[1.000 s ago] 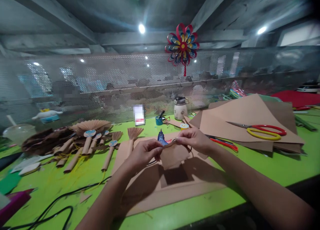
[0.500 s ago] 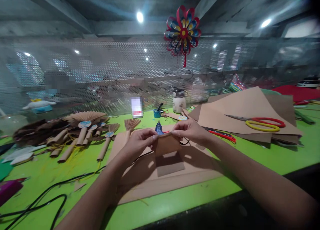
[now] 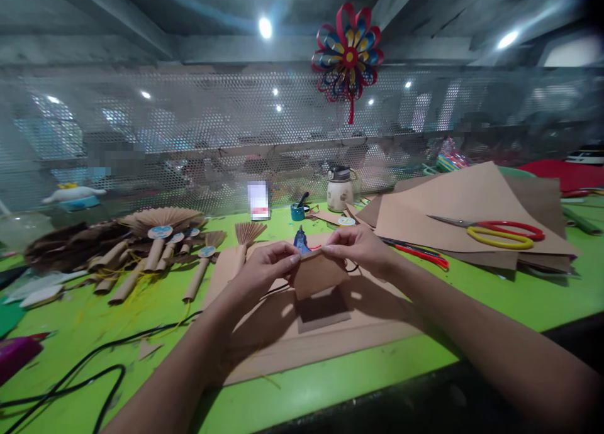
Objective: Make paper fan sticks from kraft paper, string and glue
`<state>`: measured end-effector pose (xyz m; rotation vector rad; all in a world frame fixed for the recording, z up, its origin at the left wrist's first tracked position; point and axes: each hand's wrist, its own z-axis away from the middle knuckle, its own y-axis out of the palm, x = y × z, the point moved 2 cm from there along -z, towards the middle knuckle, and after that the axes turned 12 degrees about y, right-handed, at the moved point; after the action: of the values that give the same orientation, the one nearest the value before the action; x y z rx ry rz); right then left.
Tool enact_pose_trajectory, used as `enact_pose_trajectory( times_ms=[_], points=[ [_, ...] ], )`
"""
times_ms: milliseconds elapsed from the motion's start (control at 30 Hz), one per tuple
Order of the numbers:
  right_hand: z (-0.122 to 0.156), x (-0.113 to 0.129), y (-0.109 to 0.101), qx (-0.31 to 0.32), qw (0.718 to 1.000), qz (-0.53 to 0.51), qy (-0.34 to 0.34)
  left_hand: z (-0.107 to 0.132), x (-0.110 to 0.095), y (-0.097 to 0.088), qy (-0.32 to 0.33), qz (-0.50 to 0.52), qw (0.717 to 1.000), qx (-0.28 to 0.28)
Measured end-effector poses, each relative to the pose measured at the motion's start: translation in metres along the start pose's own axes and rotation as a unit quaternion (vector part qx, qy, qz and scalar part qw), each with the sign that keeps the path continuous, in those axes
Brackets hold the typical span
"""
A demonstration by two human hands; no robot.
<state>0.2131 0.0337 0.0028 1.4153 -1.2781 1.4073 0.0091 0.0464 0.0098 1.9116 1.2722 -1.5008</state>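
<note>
My left hand (image 3: 265, 270) and my right hand (image 3: 359, 250) both pinch the top edge of a small brown paper piece (image 3: 317, 275), held just above a larger brown paper sheet (image 3: 302, 339) lying on the green table (image 3: 481, 308). The fingers of both hands are closed on the paper's upper corners. A blue glue gun (image 3: 301, 239) stands right behind the hands, partly hidden by them.
Finished brown paper fans on rolled handles (image 3: 163, 245) lie at the left. A stack of brown sheets (image 3: 472, 217) with red and yellow scissors (image 3: 500, 231) lies at the right. Black cables (image 3: 94, 371) cross the front left. A jar (image 3: 339, 195) and mesh screen (image 3: 189, 138) stand behind.
The paper piece went from a loose, angled sheet to a smaller folded strip held level between both hands. The hands drew slightly closer together.
</note>
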Motion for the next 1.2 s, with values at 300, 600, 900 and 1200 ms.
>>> enact_pose_trajectory(
  times_ms=[300, 600, 900, 1200],
  points=[
    [0.003, 0.000, 0.005, 0.059, 0.998, -0.009, 0.029, -0.001, 0.004, 0.004, 0.003, -0.024, 1.000, -0.018],
    [0.002, -0.001, 0.006, 0.008, 0.999, -0.030, 0.028, 0.000, 0.008, 0.005, -0.011, 0.021, 1.000, 0.006],
    [0.002, -0.005, 0.010, 0.008, 0.999, -0.011, 0.031, -0.004, 0.012, 0.006, 0.017, -0.021, 0.999, -0.034],
    [0.011, 0.006, 0.010, -0.002, 0.994, -0.090, -0.058, -0.001, 0.006, 0.003, 0.015, 0.100, 0.994, -0.042]
  ],
)
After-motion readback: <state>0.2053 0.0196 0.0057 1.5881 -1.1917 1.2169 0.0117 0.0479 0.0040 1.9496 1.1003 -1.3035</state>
